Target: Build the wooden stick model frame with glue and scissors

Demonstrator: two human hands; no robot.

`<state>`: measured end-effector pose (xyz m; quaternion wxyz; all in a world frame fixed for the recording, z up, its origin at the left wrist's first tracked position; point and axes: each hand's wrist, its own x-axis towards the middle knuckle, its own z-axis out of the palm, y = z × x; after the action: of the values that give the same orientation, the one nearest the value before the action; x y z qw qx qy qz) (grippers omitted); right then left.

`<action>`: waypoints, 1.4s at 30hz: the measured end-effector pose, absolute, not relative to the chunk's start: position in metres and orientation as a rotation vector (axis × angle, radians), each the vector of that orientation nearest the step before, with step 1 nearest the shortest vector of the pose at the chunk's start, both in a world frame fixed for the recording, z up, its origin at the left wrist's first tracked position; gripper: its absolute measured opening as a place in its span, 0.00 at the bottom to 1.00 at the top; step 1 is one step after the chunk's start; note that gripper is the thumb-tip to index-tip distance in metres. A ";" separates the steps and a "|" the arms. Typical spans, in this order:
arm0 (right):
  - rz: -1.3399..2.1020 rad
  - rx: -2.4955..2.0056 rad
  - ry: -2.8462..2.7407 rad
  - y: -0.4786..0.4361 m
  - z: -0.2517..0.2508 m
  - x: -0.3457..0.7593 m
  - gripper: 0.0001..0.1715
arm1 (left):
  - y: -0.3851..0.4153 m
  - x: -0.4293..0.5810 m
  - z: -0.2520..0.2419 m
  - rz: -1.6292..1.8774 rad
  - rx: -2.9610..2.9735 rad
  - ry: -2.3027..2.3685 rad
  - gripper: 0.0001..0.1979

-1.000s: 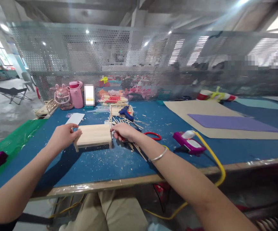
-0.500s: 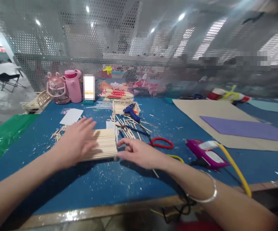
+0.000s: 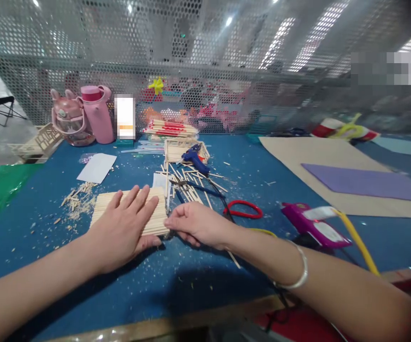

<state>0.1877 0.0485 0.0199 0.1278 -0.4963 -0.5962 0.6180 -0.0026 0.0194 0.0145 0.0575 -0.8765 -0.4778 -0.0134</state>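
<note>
A flat panel of pale wooden sticks laid side by side (image 3: 102,203) rests on the blue tabletop. My left hand (image 3: 125,225) lies flat across the panel with its fingers spread, the thumb by the near edge. My right hand (image 3: 194,223) is closed in a pinch at the panel's right edge. What its fingertips grip there is hidden. Just behind that hand lie loose thin sticks (image 3: 190,192) and pliers with red handles (image 3: 243,209). A blue glue gun (image 3: 196,159) sits on a small stick-built frame (image 3: 173,151).
Bits of cut stick (image 3: 79,197) and a white card (image 3: 98,168) lie at the left. Two pink bottles (image 3: 98,116) stand at the back left. A purple device (image 3: 315,225) with a yellow cable is at the right, in front of a purple sheet (image 3: 362,183). Perforated metal mesh rises behind.
My left hand has come down flat onto the panel and moved nearer. My right fingers have closed at its right edge. The view has shifted slightly.
</note>
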 end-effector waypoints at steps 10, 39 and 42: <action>0.853 -1.276 -1.608 0.046 0.066 0.248 0.13 | 0.019 -0.006 0.016 -0.030 -2.709 -1.479 0.37; 0.425 -0.882 -3.270 0.156 0.028 0.153 0.37 | 0.007 -0.046 0.039 -0.143 -2.898 -1.512 0.44; 0.267 -1.005 -3.262 0.156 0.035 0.157 0.30 | 0.006 -0.051 0.040 -0.164 -2.901 -1.509 0.45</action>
<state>0.1570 0.1560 0.0351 -0.1406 -0.2907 -0.9433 0.0771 -0.0514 0.0058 0.0397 -0.0665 -0.8840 -0.4599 -0.0500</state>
